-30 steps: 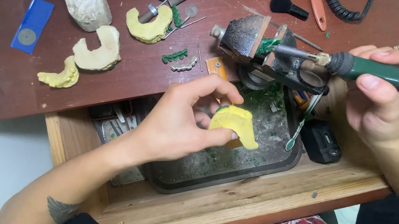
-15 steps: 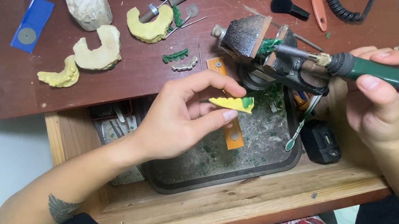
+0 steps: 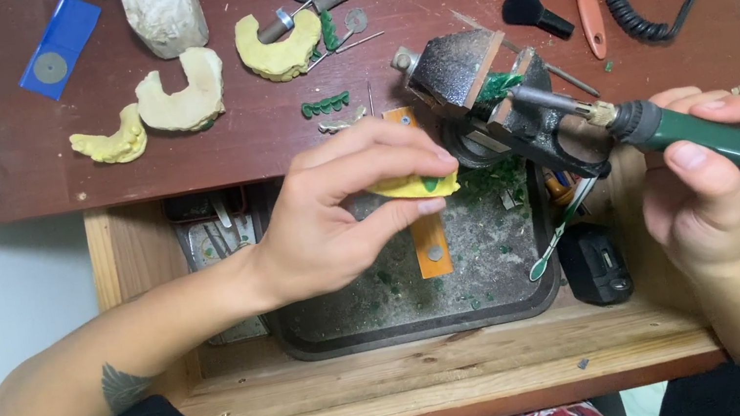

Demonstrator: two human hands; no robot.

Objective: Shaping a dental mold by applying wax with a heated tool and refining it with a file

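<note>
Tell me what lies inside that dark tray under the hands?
The dark tray holds grey dust, green shavings and an orange strip. The left hand, gripping a yellow cast, covers part of it.

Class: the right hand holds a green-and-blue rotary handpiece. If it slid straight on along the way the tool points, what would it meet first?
Probably the small bench vise: the handpiece in the right hand points up-left, its metal tip right at the vise jaws. Depth is unclear, so contact can't be confirmed.
</note>
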